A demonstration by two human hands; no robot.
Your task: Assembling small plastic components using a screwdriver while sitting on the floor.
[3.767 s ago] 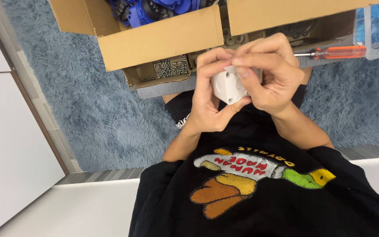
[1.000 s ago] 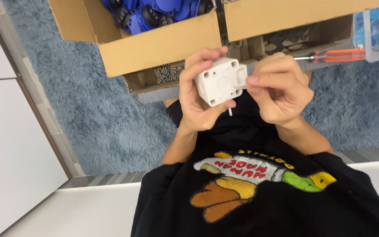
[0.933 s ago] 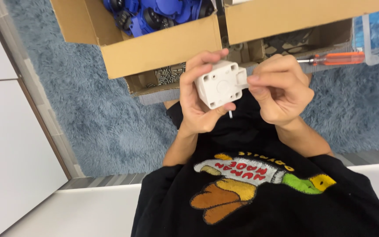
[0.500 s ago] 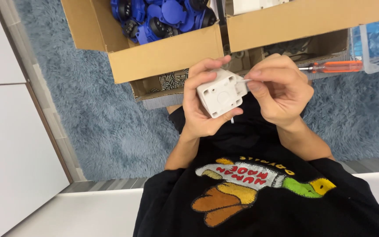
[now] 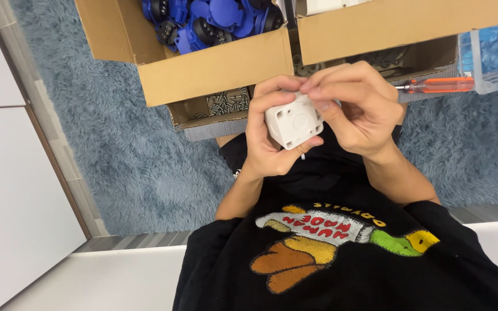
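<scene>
Left hand (image 5: 272,138) now cupping white plastic box (image 5: 293,120) near the chest, right hand (image 5: 355,112) newly closed over its top edge, fingertips pinching there, with orange screwdriver (image 5: 439,85) unused far right.

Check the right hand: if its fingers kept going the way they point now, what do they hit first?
The right hand points its fingers toward the left hand. They already rest on the white plastic box it holds, so the box comes first; depth is hard to judge.
</scene>
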